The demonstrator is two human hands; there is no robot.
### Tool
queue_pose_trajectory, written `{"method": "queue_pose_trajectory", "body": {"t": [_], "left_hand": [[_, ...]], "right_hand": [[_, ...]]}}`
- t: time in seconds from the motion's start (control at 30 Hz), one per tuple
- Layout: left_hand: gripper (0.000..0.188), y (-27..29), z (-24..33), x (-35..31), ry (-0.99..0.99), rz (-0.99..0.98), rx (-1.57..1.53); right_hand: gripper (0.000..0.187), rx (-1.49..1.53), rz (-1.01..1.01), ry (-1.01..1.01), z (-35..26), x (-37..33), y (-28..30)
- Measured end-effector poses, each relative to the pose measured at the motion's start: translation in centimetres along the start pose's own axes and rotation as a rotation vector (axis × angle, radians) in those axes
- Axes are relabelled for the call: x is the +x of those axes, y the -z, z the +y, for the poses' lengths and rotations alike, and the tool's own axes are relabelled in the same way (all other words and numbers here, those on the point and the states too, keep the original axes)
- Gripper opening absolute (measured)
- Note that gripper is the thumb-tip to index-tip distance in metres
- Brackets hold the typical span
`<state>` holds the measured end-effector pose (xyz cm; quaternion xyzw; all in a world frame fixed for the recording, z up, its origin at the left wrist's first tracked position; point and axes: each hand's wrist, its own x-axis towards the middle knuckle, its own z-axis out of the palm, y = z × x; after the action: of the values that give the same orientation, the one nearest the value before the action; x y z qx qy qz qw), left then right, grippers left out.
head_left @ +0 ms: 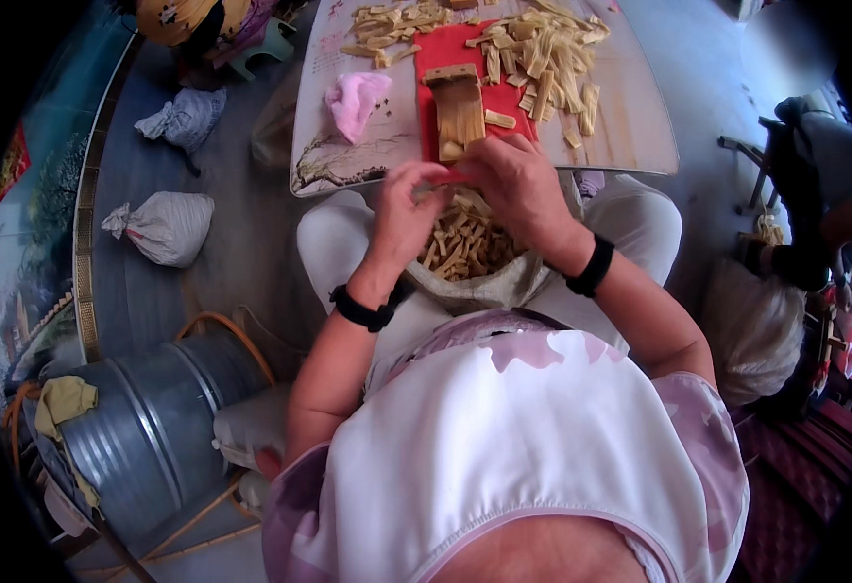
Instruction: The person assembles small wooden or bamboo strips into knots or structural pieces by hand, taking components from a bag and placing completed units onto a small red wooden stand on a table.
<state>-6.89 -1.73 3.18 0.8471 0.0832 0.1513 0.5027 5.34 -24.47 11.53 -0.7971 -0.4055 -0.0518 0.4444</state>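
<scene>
My left hand and my right hand meet at the near edge of the table, above an open sack between my knees. Both have curled fingers, and a bit of red shows at their fingertips; what they pinch is too hidden and blurred to make out. Just beyond them a wooden block-like tool with a crossbar lies on a red cloth. Short, pale yellow-brown pieces fill the sack. Longer strips of similar colour are heaped on the table's right side.
A pink cloth lies left on the table, with more strips behind it. Tied white sacks stand on the floor at left. A metal drum is at lower left, a large pale bag at right.
</scene>
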Motion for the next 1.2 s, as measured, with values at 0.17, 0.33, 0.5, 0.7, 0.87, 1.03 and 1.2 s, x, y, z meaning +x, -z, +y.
{"method": "queue_pose_trajectory", "body": {"t": [0.17, 0.33, 0.5, 0.7, 0.87, 1.03, 1.2], "left_hand": [[0.030, -2.2, 6.4, -4.6, 0.392, -0.277, -1.092], [0.032, -1.2, 6.2, -4.0, 0.477, -0.245, -1.449], [0.026, -1.5, 8.7, -3.6, 0.618, 0.006, -1.233], [0.024, -2.3, 9.0, -4.2, 0.512, -0.016, -1.104], [0.025, -2.0, 8.3, -4.4, 0.395, -0.238, -0.808], [0.023, -2.5, 7.3, -3.5, -0.395, 0.125, 0.483], [0.022, -1.6, 8.2, -3.4, 0.433, 0.001, -0.658]], "right_hand": [[0.030, 0.146, 0.048, 0.340, -3.8, -3.3, 0.1], [0.034, 0.458, -0.049, 0.403, -2.7, -5.0, -0.9], [0.026, 0.466, -0.093, 0.148, -3.4, -5.3, -0.2], [0.018, 0.507, -0.039, -0.042, -4.1, -3.0, 0.2], [0.017, 0.080, -0.010, 0.356, -3.6, -1.5, 0.2], [0.012, 0.256, -0.137, -0.056, -2.4, -2.5, -0.7], [0.020, 0.346, 0.055, 0.057, -1.2, -3.2, -0.5]]}}
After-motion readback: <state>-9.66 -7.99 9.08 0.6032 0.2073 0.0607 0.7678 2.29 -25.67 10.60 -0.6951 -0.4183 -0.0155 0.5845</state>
